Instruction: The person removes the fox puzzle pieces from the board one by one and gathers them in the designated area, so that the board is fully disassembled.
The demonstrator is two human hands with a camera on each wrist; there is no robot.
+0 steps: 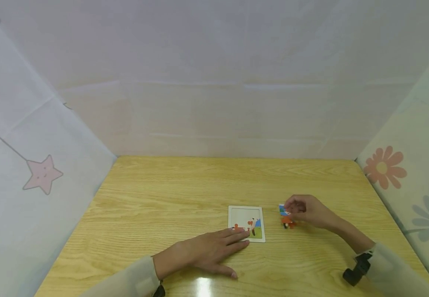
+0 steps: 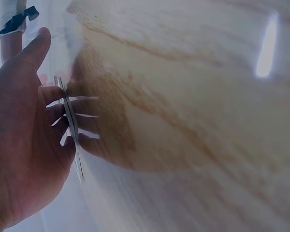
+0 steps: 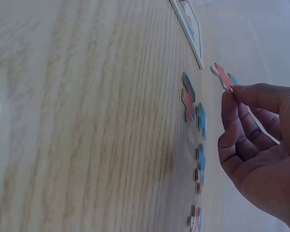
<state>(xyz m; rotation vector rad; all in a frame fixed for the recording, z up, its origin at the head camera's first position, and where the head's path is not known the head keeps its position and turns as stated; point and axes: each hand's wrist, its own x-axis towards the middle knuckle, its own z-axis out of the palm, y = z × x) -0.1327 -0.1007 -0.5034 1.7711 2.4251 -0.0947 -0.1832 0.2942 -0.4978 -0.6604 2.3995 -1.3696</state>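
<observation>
A white-framed jigsaw tray (image 1: 239,216) lies flat on the table, with a few fitted pieces showing an animal and green ground (image 1: 257,232) in its lower part. My left hand (image 1: 212,249) rests with straight, spread fingers over the tray's lower left edge, hiding that corner. To the right of the tray, my right hand (image 1: 312,212) pinches a reddish-orange puzzle piece (image 3: 223,76) between thumb and fingertips, raised above the table in the right wrist view. Several loose pieces lie below it, including an orange one (image 3: 187,104) and a blue one (image 3: 201,120).
The wooden table (image 1: 162,185) carries the tray and loose pieces; more pieces (image 3: 200,162) lie in a row in the right wrist view. Pale cloth walls (image 1: 214,119) stand at the back and both sides. A dark strap device (image 1: 359,270) sits on the right wrist.
</observation>
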